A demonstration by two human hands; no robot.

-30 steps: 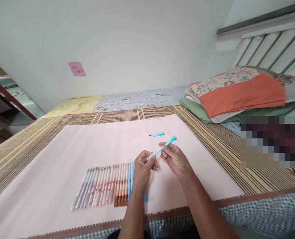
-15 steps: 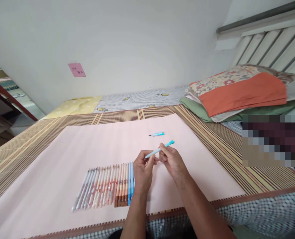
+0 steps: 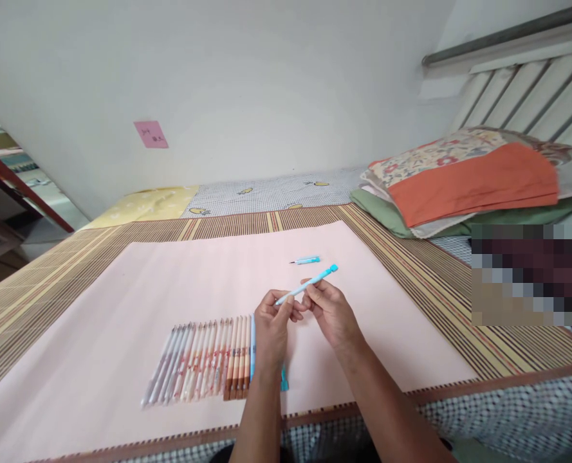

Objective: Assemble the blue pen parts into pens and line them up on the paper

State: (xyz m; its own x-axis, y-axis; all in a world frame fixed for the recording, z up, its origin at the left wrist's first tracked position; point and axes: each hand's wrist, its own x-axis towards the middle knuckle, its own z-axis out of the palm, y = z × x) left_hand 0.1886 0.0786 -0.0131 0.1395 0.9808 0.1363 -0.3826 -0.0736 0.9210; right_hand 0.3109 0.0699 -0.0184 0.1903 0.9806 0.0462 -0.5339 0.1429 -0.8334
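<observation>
A light blue pen (image 3: 314,281) with a brighter blue shaped end is held slantwise between my two hands. My left hand (image 3: 275,321) pinches its lower left tip, and my right hand (image 3: 328,307) grips it nearer the blue end. Beyond the hands, a short blue piece with a thin dark tip (image 3: 307,260) lies on the pink sheet. To the left, a row of pens (image 3: 199,360) lies side by side: greyish, white with red patterns, brown-ended, and blue. My left hand and forearm hide part of the row's right end.
The pink sheet (image 3: 87,347) covers much of a striped bamboo mat (image 3: 396,283). Folded bedding with an orange band (image 3: 479,183) is stacked at the right. A pink note (image 3: 151,134) is stuck on the wall behind.
Both hands have shifted slightly left with the pen. Its blue end sits a little higher. A bright blue pen end now shows to the right of my left wrist.
</observation>
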